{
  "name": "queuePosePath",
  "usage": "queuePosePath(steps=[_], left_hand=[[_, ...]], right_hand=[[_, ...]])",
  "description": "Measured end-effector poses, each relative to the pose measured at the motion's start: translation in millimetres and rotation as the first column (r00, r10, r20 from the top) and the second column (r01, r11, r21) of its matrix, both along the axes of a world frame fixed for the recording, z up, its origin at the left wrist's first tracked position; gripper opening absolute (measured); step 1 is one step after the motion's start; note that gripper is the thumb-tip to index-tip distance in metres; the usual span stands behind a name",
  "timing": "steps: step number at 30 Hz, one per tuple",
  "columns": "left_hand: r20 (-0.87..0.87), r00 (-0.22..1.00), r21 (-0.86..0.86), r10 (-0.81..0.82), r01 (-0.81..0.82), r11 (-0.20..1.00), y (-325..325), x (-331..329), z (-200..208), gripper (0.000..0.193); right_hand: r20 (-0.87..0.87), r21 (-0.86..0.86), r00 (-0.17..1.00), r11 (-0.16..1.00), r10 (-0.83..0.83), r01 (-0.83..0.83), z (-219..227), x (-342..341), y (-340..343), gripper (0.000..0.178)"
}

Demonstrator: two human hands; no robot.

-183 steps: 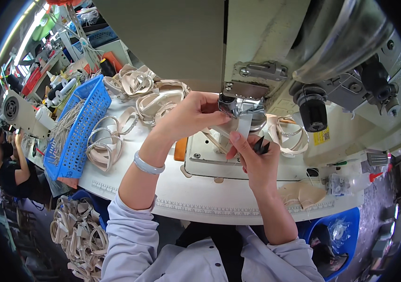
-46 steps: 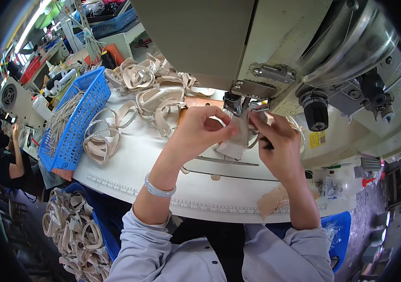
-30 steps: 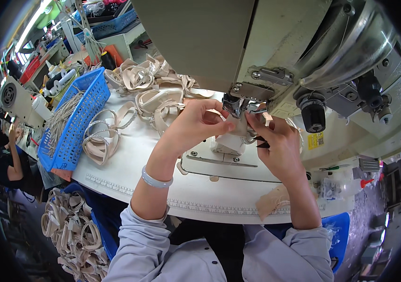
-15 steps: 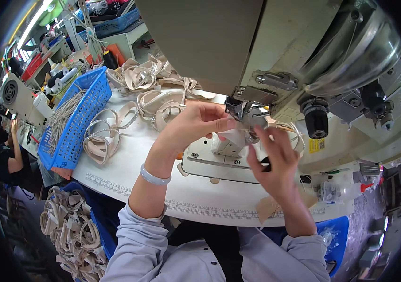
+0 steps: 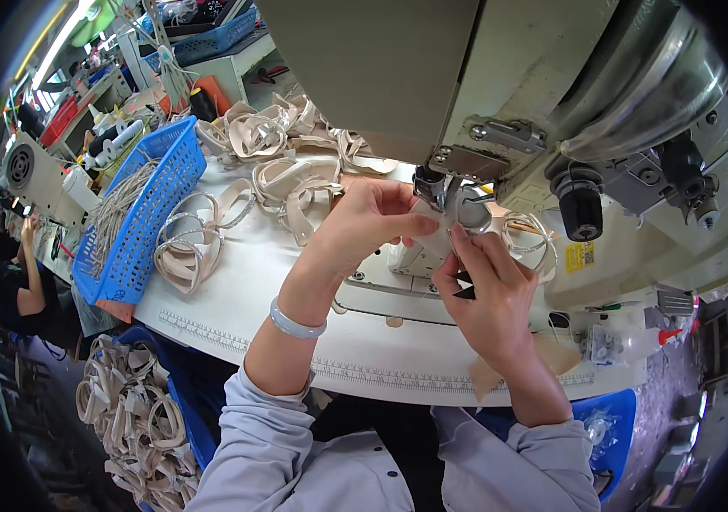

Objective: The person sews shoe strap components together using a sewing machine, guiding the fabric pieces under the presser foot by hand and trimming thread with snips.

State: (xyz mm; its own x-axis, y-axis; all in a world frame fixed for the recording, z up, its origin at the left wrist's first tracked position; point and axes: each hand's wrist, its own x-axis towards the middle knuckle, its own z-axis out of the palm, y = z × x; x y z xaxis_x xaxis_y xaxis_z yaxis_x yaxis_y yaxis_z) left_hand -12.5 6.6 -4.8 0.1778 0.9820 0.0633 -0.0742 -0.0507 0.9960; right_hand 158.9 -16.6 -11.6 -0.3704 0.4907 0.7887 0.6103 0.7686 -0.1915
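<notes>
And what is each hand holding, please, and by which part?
Left hand pinches the pale piece by its left edge; right hand touches its right edge and holds a black tool, grip hidden.

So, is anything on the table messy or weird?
Just one thing: a loose beige scrap pokes out either side of the right forearm, hiding some ruler marks along the front edge of the table. Nothing looks spilled or broken.

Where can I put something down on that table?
There's bare white table between the left forearm and right forearm, and between the left forearm and beige loops. It's crowded by the sewing machine, where the left hand holds pale material beside the right hand.
</notes>
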Motion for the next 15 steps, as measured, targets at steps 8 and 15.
queuePosePath(steps=[8,15], left_hand=[[0.057,0.997,0.008,0.042,-0.043,0.999,7.5,-0.4,-0.6,0.014],[0.09,0.995,0.003,0.042,-0.043,0.999,13.4,0.4,-2.8,0.012]], right_hand=[[0.054,-0.053,0.997,0.997,-0.05,0.053,4.7,0.6,5.4,0.03],[0.093,-0.126,0.994,0.99,-0.054,0.065,10.6,2.3,12.1,0.033]])
